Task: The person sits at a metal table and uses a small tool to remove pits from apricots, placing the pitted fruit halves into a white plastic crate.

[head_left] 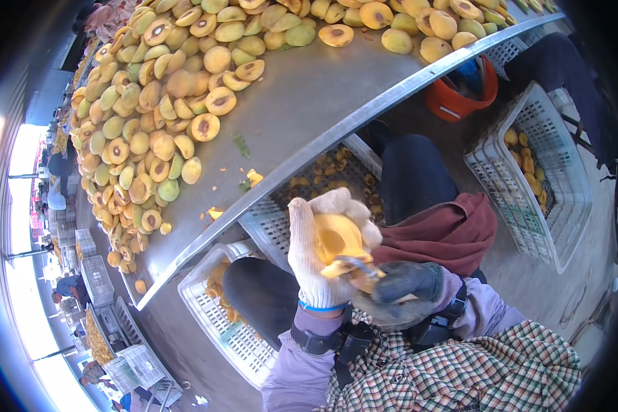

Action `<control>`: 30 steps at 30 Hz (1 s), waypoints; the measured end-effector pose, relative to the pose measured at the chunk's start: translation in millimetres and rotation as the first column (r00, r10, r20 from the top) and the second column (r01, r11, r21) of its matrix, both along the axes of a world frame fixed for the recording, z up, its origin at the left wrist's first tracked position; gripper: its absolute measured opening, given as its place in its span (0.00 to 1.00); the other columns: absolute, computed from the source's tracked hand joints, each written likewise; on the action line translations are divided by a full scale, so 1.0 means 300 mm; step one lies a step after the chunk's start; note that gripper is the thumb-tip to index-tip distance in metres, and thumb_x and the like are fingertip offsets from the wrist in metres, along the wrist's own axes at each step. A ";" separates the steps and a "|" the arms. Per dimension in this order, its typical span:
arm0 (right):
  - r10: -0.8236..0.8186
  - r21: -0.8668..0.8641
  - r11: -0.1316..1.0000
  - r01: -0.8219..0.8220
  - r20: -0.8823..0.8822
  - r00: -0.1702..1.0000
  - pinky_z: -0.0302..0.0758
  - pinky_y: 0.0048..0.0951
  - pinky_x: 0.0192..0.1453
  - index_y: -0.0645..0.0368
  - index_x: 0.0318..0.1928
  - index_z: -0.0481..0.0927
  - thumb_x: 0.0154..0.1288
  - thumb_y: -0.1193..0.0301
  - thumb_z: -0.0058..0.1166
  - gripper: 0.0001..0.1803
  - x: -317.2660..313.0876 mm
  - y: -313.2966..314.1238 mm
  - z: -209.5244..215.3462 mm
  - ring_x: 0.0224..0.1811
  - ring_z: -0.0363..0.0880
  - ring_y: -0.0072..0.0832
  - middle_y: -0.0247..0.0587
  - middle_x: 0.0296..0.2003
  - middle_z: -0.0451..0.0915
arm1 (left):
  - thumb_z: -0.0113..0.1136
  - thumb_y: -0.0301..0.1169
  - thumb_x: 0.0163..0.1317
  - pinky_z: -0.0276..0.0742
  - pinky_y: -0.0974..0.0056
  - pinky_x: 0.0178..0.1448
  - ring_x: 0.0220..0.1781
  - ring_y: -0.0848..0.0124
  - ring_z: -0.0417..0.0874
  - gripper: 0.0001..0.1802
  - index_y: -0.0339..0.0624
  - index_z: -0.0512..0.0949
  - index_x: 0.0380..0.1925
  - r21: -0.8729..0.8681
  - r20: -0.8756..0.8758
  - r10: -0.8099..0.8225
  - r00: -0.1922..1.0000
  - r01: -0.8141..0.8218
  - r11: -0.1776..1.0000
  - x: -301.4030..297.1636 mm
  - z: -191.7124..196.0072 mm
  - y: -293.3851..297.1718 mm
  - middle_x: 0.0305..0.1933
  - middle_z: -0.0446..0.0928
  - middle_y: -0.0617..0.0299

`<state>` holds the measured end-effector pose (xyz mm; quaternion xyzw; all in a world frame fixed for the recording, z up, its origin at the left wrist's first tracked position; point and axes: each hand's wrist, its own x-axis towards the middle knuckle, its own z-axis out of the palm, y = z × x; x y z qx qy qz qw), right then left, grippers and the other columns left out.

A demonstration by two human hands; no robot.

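My left hand (303, 257), in a white knit glove, cups a yellow peach half (338, 235) with its palm turned up. In a grey-coated glove, my right hand (408, 287) is closed round a small hand tool (359, 266) with a metal blade. That blade meets the near side of the peach half, where a strip of yellow flesh or peel hangs. The tool's exact shape is blurred, and my right fingers hide most of its handle. Both hands are above my lap, in front of a checked apron (453, 371).
A metal table (309, 89) with a raised edge bears a large heap of halved peaches (151, 117). White plastic crates (216, 329) stand below it, some holding fruit pieces. Another crate (529, 185) and an orange bucket (463, 103) are to the right. A maroon cloth (443, 230) covers my knee.
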<state>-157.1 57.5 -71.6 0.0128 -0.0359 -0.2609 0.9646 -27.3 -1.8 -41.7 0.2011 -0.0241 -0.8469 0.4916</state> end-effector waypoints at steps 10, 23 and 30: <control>-0.108 -0.100 0.992 0.075 -0.382 0.918 0.57 0.17 0.15 0.60 0.30 0.71 0.67 0.60 0.52 0.16 -0.017 -0.019 0.063 0.12 0.62 0.15 0.30 0.17 0.68 | 0.44 0.53 0.70 0.71 0.77 0.24 0.37 0.66 0.81 0.30 0.35 0.73 0.52 -0.487 0.780 0.564 0.272 -0.302 0.819 0.380 0.052 0.089 0.40 0.77 0.56; -0.452 -0.538 0.839 -0.084 -0.774 0.444 0.58 0.20 0.17 0.60 0.38 0.70 0.69 0.60 0.47 0.15 0.018 0.036 -0.241 0.12 0.62 0.18 0.31 0.16 0.66 | 0.45 0.48 0.65 0.75 0.52 0.52 0.49 0.54 0.81 0.20 0.48 0.81 0.41 0.354 0.696 -0.185 -0.694 0.108 0.929 0.949 -0.307 0.705 0.43 0.80 0.51; -0.070 -0.230 0.962 -0.147 -0.728 0.682 0.55 0.24 0.10 0.54 0.32 0.69 0.73 0.56 0.42 0.17 0.100 -0.033 -0.138 0.06 0.55 0.21 0.30 0.10 0.62 | 0.39 0.55 0.67 0.71 0.51 0.58 0.56 0.51 0.78 0.26 0.54 0.68 0.57 0.644 0.740 -0.499 -0.451 0.263 0.718 0.861 -0.736 1.035 0.55 0.76 0.46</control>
